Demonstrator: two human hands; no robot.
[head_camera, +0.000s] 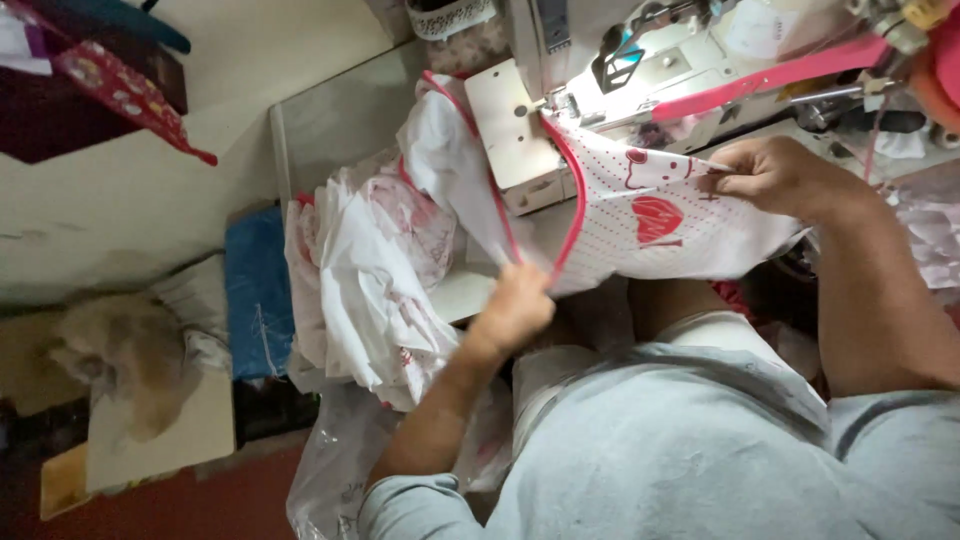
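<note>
Your left hand (515, 305) is closed on the white dotted garment piece (640, 235), pinching it at the near end where the pink binding (570, 200) loops round and comes back. Left of that hand, a heap of finished white pieces (365, 270) spills over the table edge beside a blue cloth (258, 290), with a clear plastic bag (330, 470) hanging below.

Between your hands the garment piece lies stretched across the bed of the sewing machine (600, 70), printed side up, showing a red heart (657, 217). One end runs up under the needle area; the rest drapes toward your lap.

Your right hand (775, 175) is closed too, fingers pressed on the far edge of the same piece and holding it flat against the machine bed.

Judge this cloth as light, thin and limp: it will fold and bunch wherever it is not held taut, and it likely stretches a little. It is not fragile, but the bound edge is the firmer part, so take hold there, at the pink binding, with your other hand spread on the flat body of the fabric to keep it from creeping.
</note>
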